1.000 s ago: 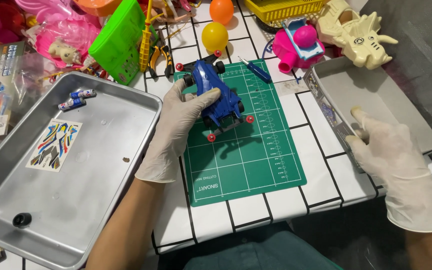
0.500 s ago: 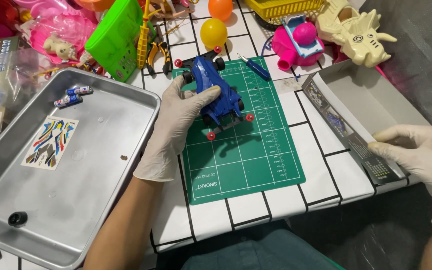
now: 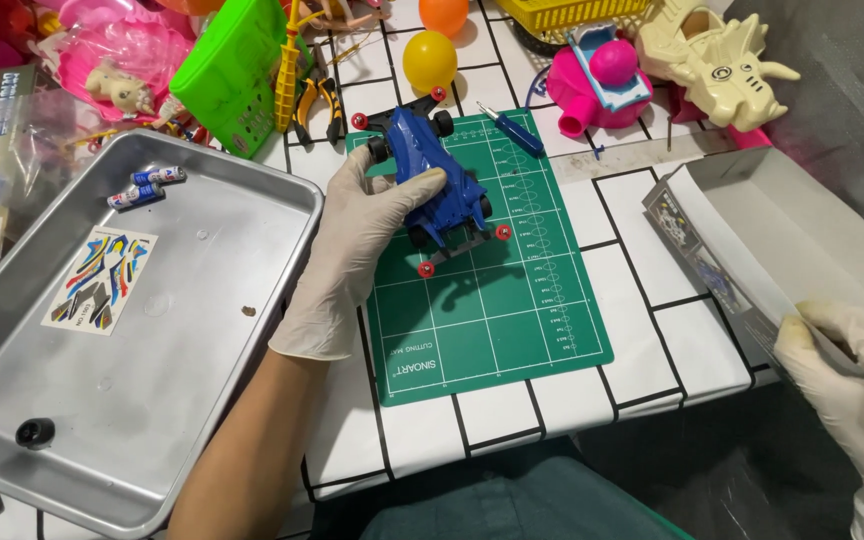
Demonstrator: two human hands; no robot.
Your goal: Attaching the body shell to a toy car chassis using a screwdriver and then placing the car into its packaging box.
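Note:
My left hand (image 3: pixel 357 245), in a white glove, grips a blue toy race car (image 3: pixel 437 180) with red rollers, holding it on a green cutting mat (image 3: pixel 497 310). My right hand (image 3: pixel 857 385), also gloved, holds the near corner of a grey cardboard box lid (image 3: pixel 752 235) at the table's right edge. A small blue screwdriver (image 3: pixel 512 130) lies on the mat's far right corner.
A metal tray (image 3: pixel 202 330) at the left holds a sticker sheet (image 3: pixel 100 280), two small batteries (image 3: pixel 145 186) and a black wheel (image 3: pixel 34 432). Pliers (image 3: pixel 317 105), a green basket (image 3: pixel 232 70), a yellow ball (image 3: pixel 429 60), a pink toy (image 3: pixel 597 80) and a cream dinosaur (image 3: pixel 722 60) crowd the back.
My right hand has slid down along the box lid towards the near right corner and closed on its edge. The left hand stays on the car.

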